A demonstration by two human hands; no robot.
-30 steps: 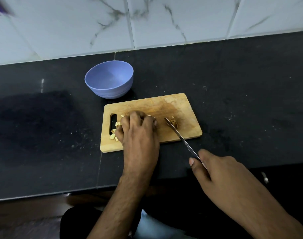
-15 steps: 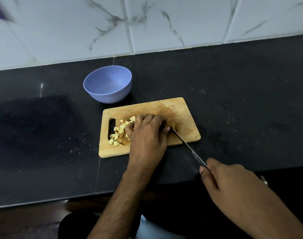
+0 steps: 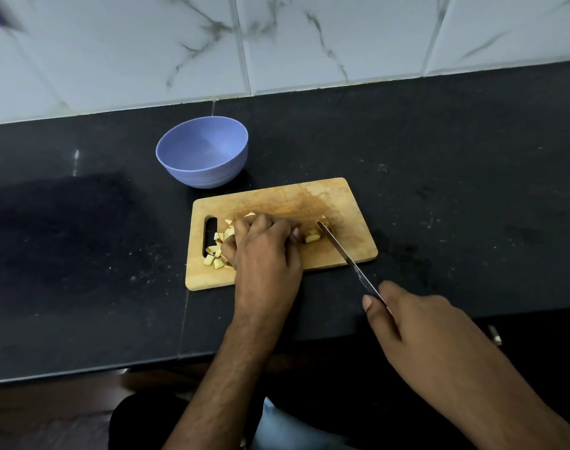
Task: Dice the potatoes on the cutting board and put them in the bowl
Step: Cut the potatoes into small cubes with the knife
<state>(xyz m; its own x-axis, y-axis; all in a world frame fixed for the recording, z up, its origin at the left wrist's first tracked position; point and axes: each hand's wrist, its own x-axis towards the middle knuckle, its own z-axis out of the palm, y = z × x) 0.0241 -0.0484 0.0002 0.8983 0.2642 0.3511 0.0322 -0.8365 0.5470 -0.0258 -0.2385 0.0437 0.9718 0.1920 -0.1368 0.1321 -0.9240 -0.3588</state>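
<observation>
A wooden cutting board [image 3: 277, 199] lies on the black counter. Several diced potato pieces [image 3: 213, 254] are heaped near the board's handle slot. My left hand [image 3: 264, 248] lies over the board's middle with curled fingers, covering the potato under it. A small potato piece [image 3: 312, 238] lies just right of its fingertips. My right hand [image 3: 416, 323] grips the handle of a knife [image 3: 340, 250], whose tip rests on the board by that piece. An empty purple bowl [image 3: 202, 154] stands behind the board's left end.
The black counter [image 3: 439, 177] runs left and right, with its front edge close below the board. White marble tiles [image 3: 309, 40] form the wall behind. My legs show under the counter edge.
My left hand drew back toward the board's middle, uncovering more diced pieces by the slot and one piece at its right. The knife stays at about the same spot.
</observation>
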